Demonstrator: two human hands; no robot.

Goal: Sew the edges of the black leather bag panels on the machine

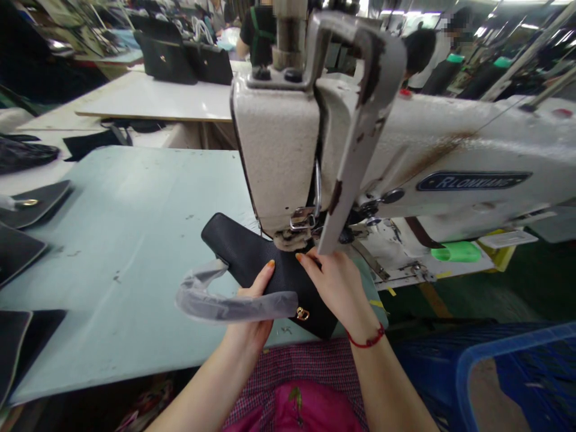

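A black leather bag piece [252, 255] lies under the head of a white industrial sewing machine [288, 138], near the needle and presser foot [302, 221]. It carries a handle wrapped in clear plastic [225, 303] and a small gold ring [302, 313]. My left hand [252, 312] grips the piece from below, thumb on top of the leather, fingers underneath by the wrapped handle. My right hand [335, 285], with a red cord at the wrist, rests on the piece right beside the presser foot, fingers pressed onto the leather.
The pale green table [135, 240] spreads to the left. Black leather pieces [31, 204] lie along its left edge. A blue plastic crate [495, 372] stands at lower right. Black bags [180, 57] sit on a white table behind, with people working beyond.
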